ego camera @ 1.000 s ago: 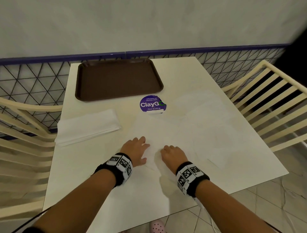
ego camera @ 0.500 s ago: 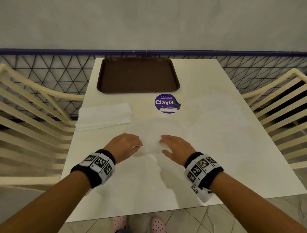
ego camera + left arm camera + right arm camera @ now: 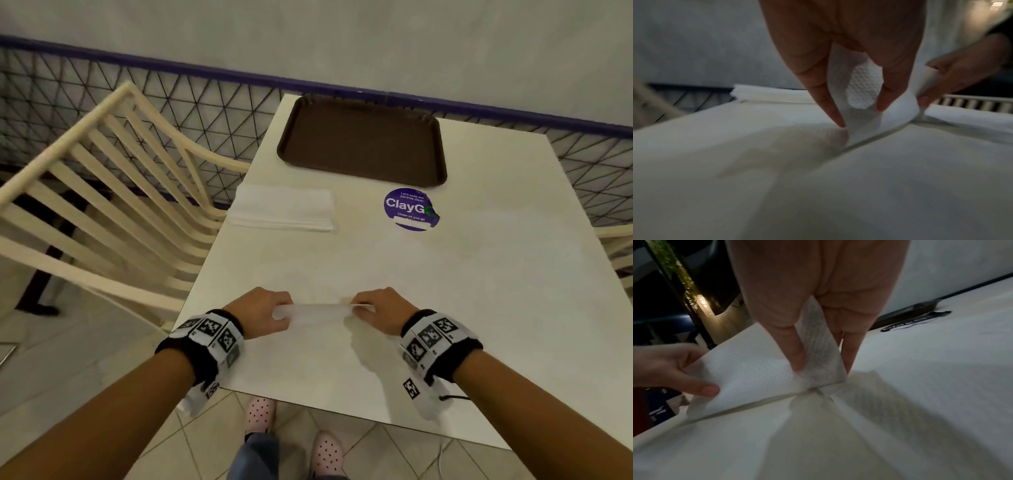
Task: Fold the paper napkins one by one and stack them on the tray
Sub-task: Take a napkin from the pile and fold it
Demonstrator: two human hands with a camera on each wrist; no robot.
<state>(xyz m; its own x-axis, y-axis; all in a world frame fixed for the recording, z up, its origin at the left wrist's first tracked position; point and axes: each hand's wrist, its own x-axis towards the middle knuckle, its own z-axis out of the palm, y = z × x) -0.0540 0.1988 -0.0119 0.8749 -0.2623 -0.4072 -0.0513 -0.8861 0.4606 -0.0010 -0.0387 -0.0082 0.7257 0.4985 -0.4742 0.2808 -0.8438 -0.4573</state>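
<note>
Head view: both hands, flat before, now pinch the napkin, lifting its near edge.

White embossed paper napkin lies open on the table's near side, its near edge lifted; napkin stack beside the empty brown tray

Black wristbands with white fiducial markers; pink perforated clogs; jeans.
</note>
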